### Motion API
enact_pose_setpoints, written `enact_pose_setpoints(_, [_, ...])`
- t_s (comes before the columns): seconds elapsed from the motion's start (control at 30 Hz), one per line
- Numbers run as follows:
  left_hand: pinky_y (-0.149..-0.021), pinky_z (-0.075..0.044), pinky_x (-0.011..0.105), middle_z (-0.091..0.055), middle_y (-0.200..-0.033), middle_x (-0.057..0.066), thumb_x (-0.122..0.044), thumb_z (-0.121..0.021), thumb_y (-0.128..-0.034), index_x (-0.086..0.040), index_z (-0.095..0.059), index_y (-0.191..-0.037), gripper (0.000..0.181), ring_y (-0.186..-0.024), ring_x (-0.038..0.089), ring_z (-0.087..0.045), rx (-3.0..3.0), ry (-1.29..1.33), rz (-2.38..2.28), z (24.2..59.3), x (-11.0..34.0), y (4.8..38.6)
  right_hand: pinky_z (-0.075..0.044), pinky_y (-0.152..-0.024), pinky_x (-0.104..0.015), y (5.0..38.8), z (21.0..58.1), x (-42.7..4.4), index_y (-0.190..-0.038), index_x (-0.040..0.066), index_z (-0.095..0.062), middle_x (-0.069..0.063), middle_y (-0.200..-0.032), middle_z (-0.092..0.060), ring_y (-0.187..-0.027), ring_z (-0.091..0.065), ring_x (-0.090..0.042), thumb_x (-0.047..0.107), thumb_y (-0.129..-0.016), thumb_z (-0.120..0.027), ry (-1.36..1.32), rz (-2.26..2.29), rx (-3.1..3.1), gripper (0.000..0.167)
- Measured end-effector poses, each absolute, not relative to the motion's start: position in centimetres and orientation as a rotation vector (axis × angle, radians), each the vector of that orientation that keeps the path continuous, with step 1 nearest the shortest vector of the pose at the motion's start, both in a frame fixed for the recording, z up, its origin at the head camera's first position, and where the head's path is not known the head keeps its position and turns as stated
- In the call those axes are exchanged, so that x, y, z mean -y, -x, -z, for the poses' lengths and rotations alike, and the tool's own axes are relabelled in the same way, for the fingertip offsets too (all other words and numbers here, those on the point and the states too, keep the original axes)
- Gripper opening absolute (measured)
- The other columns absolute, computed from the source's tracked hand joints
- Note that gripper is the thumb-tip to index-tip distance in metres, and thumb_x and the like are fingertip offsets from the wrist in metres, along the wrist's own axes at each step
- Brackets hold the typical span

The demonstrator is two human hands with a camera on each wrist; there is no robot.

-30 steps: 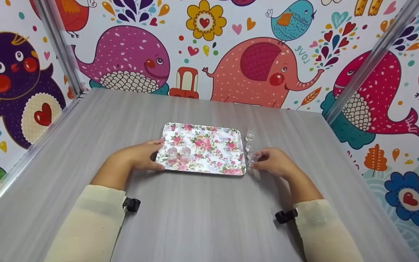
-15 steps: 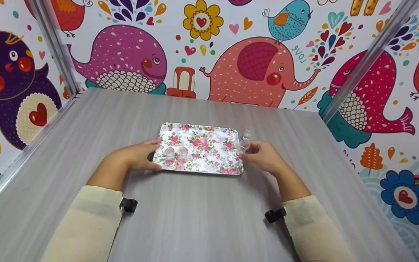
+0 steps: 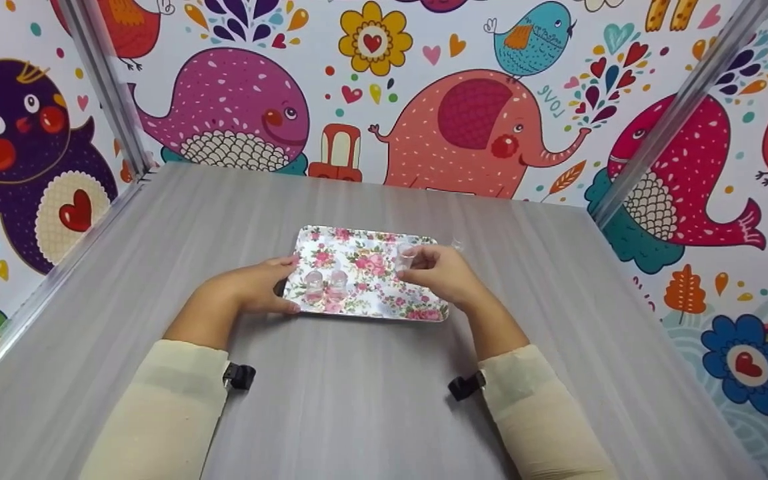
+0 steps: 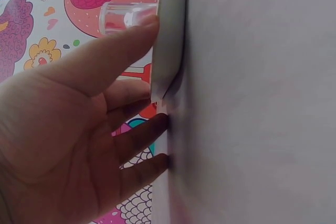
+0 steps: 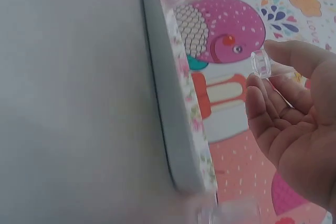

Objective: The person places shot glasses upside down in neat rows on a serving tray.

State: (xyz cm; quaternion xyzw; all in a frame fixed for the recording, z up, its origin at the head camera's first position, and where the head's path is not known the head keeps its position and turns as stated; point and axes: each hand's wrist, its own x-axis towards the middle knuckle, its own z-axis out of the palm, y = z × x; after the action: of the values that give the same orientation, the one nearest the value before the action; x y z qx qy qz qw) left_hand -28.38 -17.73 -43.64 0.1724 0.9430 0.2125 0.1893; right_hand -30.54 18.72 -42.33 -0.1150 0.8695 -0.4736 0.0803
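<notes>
My left hand [image 3: 261,287] rests against the left edge of a flowered tray [image 3: 371,293]. In the left wrist view, its thumb and index finger touch the rim [image 4: 169,40], and the other fingers are nearly straight. My right hand [image 3: 447,270] pinches a small clear plastic cup [image 3: 405,257] over the tray's right half. The right wrist view shows that cup's round base [image 5: 261,64] between thumb and fingers, raised off the tray. Two similar clear cups [image 3: 315,285] stand side by side on the tray's left part.
Another clear cup [image 3: 457,245] is just past the tray's right edge, mostly hidden by my right hand; part of a clear cup [image 5: 231,213] shows low in the right wrist view. A grey wood-grain table [image 3: 331,400] is bounded by printed walls [image 3: 371,100].
My right hand has gripped a clear cup from the row on the tray's right and carried it leftward over the tray. The left hand and tray stay in place.
</notes>
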Motion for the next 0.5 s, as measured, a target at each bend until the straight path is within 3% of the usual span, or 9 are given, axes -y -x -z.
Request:
enact_pose_setpoints(0.17, [-0.134,-0.023,0.061,-0.019,-0.181,0.01,-0.042,-0.08,-0.0955,-0.006,-0.029,-0.169,0.096,-0.166,0.041,-0.02,-2.649,-0.479,-0.605,43.6,17.6,28.4,-0.064,-0.094,-0.046,30.7,41.7,-16.3,-0.116,0.017,-0.078,-0.006,-0.102,-0.077,-0.095,-0.073,-0.021,0.026,-0.089,-0.087,0.388,1.463,-2.55,0.03])
enact_pose_setpoints(0.33, [-0.134,-0.022,0.061,-0.018,-0.182,0.01,-0.042,-0.08,-0.0956,-0.007,-0.029,-0.169,0.096,-0.167,0.042,-0.02,-2.647,-0.464,-0.602,43.4,17.6,28.2,-0.065,-0.09,-0.035,30.6,41.4,-14.6,-0.11,0.019,-0.077,-0.005,-0.104,-0.078,-0.097,-0.074,-0.021,0.03,-0.09,-0.087,0.461,1.48,-2.518,0.024])
enact_pose_setpoints(0.5, [-0.134,-0.022,0.062,-0.018,-0.182,0.009,-0.042,-0.08,-0.0952,-0.007,-0.029,-0.169,0.097,-0.167,0.041,-0.019,-2.649,-0.456,-0.603,43.4,17.7,28.2,-0.064,-0.087,-0.032,30.6,41.8,-14.2,-0.105,0.017,-0.076,-0.004,-0.102,-0.079,-0.096,-0.075,-0.02,0.027,-0.091,-0.086,0.471,1.523,-2.507,0.019])
